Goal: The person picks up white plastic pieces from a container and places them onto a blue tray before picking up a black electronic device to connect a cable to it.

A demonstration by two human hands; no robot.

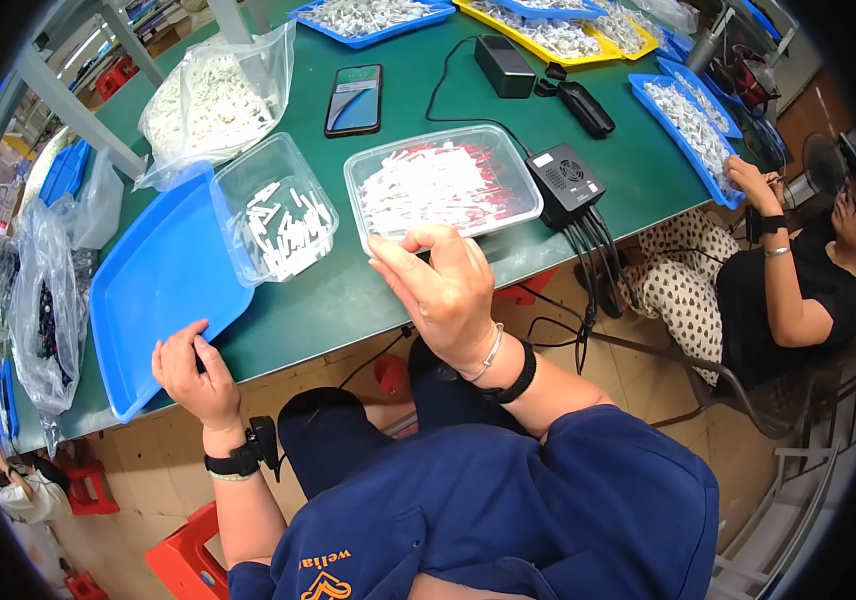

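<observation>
My right hand [440, 292] is at the front left corner of a clear plastic box [531, 207] filled with thin white and red pieces [438, 185]. Its thumb and index finger are pinched at the rim; whatever lies between the tips is too small to make out. Over the front edge of a blue tray [153, 280] is my left hand [198, 375], fingers curled, thumb and index tips close together. I cannot make out anything between them. A second clear box [273, 165], tilted on the tray's right edge, contains short white tube-like pieces [293, 235].
A plastic bag of white parts [218, 100] stands at the far left. Behind the boxes lie a phone [354, 100], a black adapter [504, 67] and a cabled black box [566, 182]. Parts trays [688, 125] line the back and right, where another person [778, 280] sits.
</observation>
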